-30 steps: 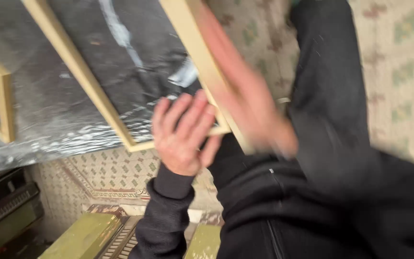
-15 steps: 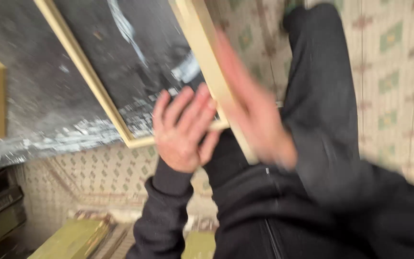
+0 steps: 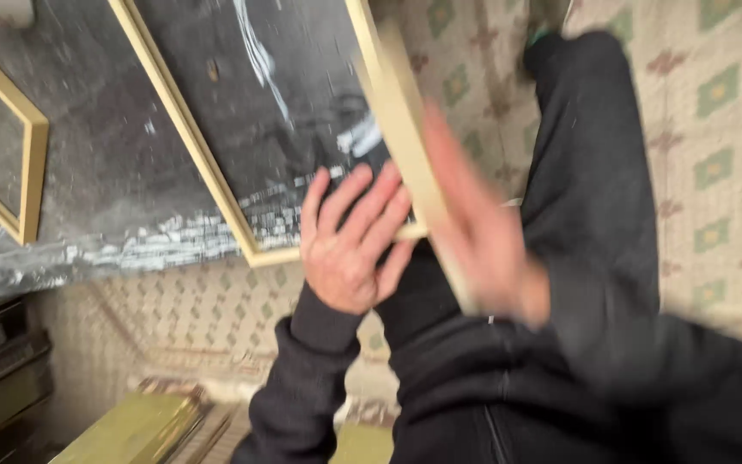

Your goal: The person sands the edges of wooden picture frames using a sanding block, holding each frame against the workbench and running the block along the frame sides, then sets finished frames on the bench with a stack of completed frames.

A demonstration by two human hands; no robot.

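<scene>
**Hands on the corner of the wooden frame**

Since a second ago I see the view has drifted a little, so the frame's corner and both hands sit lower and more central; the grip itself looks unchanged. My left hand (image 3: 355, 241) lies flat with its fingers spread and straight, pressed on the dark sheet (image 3: 285, 112) inside the pale wooden frame (image 3: 184, 129), the fingertips crossing the lower rail near the corner. Just to the right of it, my right hand (image 3: 483, 232) is blurred by motion; it lies against the frame's right rail, and I cannot tell whether its fingers are closed round the wood or only laid along it. Well to the left of the left hand, a second wooden frame (image 3: 34, 163) rests on grey foil-like sheeting (image 3: 88, 206). Below both hands are my black sleeves and a patterned carpet (image 3: 714, 129).
</scene>
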